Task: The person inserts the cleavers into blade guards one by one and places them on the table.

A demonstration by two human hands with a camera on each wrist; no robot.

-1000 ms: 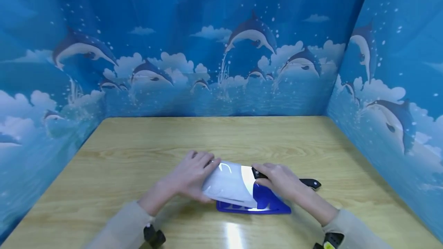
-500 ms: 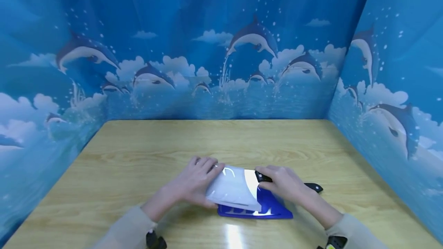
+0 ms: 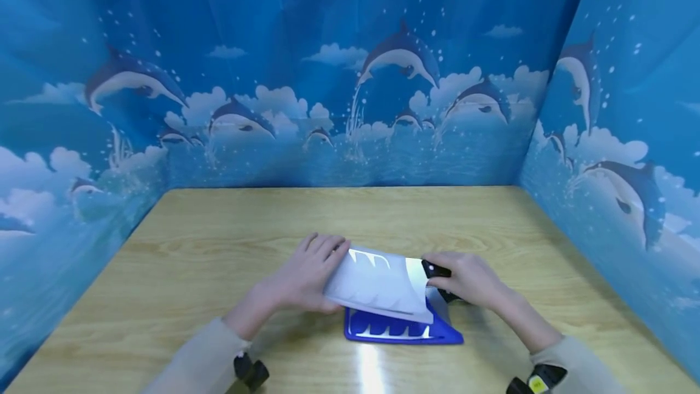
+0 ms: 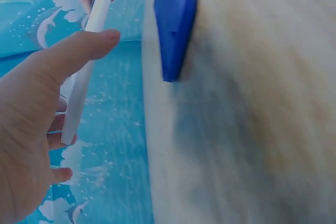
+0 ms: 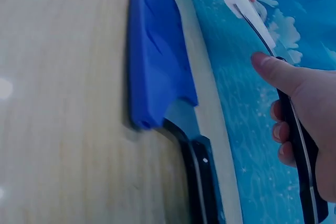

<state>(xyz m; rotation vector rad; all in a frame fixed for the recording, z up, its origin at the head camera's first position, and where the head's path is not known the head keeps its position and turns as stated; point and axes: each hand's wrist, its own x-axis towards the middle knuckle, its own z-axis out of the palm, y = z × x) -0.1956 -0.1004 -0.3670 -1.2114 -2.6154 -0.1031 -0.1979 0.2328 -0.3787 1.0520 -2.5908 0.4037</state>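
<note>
My left hand grips the far-left end of a white knife sheath, its thumb on one side and fingers on the other. My right hand holds the black handle of the cleaver in that sheath. A bright strip shows beside the handle, while the sheath covers most of the blade. Sheath and cleaver are tilted above the table. Beneath them lies a blue knife sheath on the tabletop. A second cleaver with a black handle sits inside it, a little blade showing at the sheath's mouth.
The wood-grain table extends around both hands. Blue curtains printed with dolphins stand along its back and right side. A patch of glare lies on the wood in front of the blue sheath.
My right hand has moved right with the cleaver, and the white sheath has shifted right and risen slightly. More of the sheath now shows beyond my left hand, which stays nearly in place.
</note>
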